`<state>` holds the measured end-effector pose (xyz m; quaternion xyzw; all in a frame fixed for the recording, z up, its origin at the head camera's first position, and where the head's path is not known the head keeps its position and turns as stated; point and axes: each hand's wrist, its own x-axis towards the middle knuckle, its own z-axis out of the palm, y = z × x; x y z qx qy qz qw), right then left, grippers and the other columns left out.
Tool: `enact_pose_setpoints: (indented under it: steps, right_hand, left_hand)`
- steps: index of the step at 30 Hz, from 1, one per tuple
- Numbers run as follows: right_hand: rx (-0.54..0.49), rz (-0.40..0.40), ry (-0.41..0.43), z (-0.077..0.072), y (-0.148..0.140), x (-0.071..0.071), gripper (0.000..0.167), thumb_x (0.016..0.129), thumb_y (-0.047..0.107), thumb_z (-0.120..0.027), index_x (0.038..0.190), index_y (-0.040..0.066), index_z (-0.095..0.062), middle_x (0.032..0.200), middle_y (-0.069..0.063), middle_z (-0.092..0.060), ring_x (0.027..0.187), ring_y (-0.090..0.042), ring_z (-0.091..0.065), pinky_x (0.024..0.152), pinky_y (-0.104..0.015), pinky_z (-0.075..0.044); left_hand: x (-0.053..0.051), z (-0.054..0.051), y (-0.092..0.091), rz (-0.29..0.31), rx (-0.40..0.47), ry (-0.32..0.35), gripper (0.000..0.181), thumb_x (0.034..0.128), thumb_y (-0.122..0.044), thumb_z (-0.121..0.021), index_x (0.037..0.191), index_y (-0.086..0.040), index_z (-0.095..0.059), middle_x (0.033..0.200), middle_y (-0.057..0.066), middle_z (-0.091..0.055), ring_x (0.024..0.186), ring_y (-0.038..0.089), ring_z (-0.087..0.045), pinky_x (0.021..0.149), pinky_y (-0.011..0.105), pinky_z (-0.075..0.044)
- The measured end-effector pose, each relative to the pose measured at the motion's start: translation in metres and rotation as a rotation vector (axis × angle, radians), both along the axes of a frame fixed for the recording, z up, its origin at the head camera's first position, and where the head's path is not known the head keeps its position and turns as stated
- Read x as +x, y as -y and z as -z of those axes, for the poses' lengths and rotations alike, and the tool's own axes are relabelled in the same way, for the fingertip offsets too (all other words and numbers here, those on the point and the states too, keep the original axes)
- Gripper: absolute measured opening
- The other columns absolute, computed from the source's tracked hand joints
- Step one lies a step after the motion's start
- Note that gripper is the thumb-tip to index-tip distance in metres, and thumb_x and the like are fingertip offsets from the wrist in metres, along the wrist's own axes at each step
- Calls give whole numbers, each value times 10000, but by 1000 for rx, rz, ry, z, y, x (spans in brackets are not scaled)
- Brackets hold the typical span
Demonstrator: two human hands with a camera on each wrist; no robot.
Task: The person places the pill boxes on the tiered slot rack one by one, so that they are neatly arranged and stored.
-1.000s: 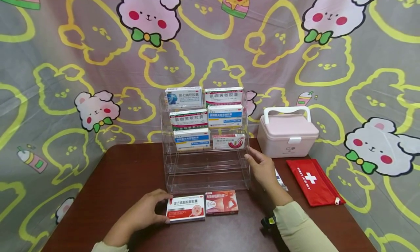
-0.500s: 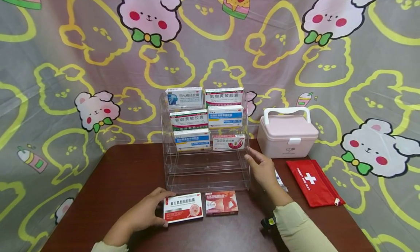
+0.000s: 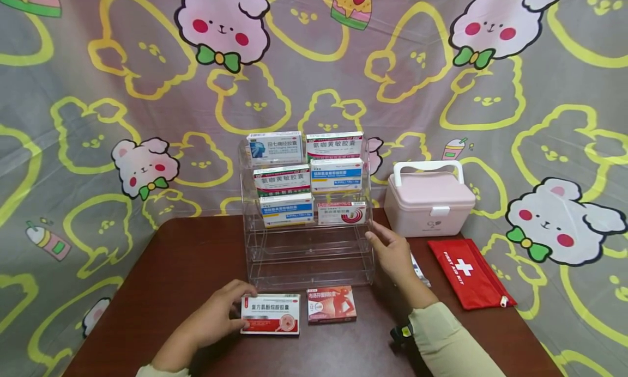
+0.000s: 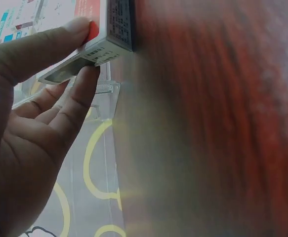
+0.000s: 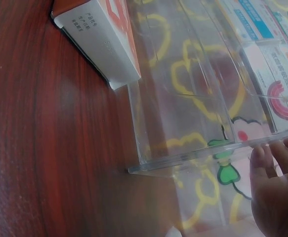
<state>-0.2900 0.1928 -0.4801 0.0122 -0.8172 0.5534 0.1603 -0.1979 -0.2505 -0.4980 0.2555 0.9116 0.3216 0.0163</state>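
On the table lies a white and red medicine box [image 3: 270,314]; my left hand [image 3: 216,314] pinches its left end. In the left wrist view, the thumb is on the printed face of the box and a fingertip is against its end. My right hand [image 3: 392,254] holds the right side edge of the clear display rack [image 3: 310,276] with thumb and fingers. An orange-red medicine box [image 3: 331,304] lies in front of the rack, to the right of the pinched box. Several medicine boxes, including a blue and white one [image 3: 336,175], stand in pairs on the upper tiers.
Behind my right hand stands a pink case [image 3: 430,205] with a white handle. A red first aid pouch [image 3: 468,273] lies at the right. A white packet [image 3: 420,272] is partly hidden by my right wrist. Patterned cloth [image 3: 314,55] hangs behind the brown table [image 3: 191,246].
My left hand has shifted the white and red box slightly left, away from the orange-red one. Tilted half a second ago, it now looks straighter. My right hand has stayed on the rack.
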Motion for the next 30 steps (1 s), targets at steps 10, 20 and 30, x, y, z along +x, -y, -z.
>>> enact_pose_setpoints:
  steps: [10,20,30]
  right_hand:
    - [-5,1,-5,-1,1,1,440,1036,247,-783,1452,121,-717,1462,-90,-703,1434,-311,-615,1221,-555,-471]
    - [5,9,0,0,2,-1,440,1040,256,-779,1457,135,-715,1459,-96,-705,1426,-315,-622,1204,-559,-488]
    - [-7,-5,-2,2,0,0,443,1051,272,-764,1468,135,-706,1468,-74,-702,1416,-274,-625,1187,-526,-506]
  left_hand:
    - [2,-1,5,42,89,-194,390,880,11,-870,1163,-219,-734,1173,-39,-712,989,93,-695,801,303,-651]
    - [0,-19,1,13,175,-180,346,915,27,-838,1129,-233,-756,1163,-55,-732,968,28,-698,830,278,-650]
    - [-11,-68,-39,-188,306,-280,302,912,25,-851,1148,-155,-802,1216,7,-734,1000,198,-750,795,293,-677]
